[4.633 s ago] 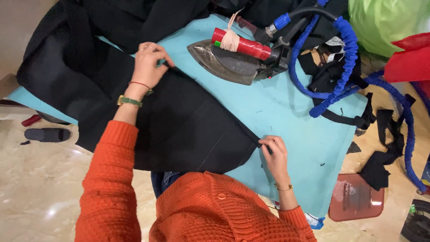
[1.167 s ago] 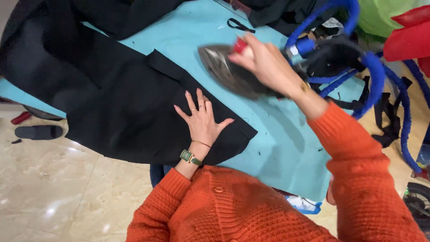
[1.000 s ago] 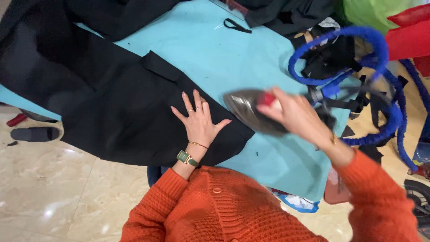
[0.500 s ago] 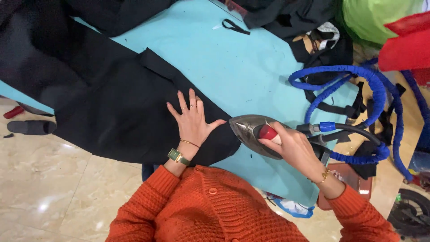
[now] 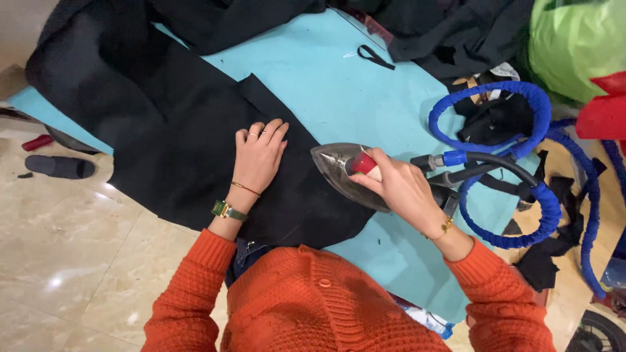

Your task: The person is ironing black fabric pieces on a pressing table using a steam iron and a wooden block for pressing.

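Our left hand (image 5: 257,156) flat, fingers together, on matte black cloth (image 5: 195,150); right hand (image 5: 401,189) wrapped round red-handled steel iron (image 5: 342,171) at cloth edge.

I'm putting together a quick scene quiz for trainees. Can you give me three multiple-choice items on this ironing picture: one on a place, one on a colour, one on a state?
1. Where does the left hand lie?
A. flat on the black cloth
B. on the hose
C. on the floor

2. What colour is the table cover?
A. white
B. light blue
C. yellow

3. How does the right hand stand to the iron?
A. apart from it
B. resting open beside it
C. shut around its red handle

Answers:
1 A: the palm and spread fingers press on the cloth, left of the iron.
2 B: the bare cover around the cloth is light blue.
3 C: the fingers wrap the handle, and the iron's tip sits over the cloth's edge.
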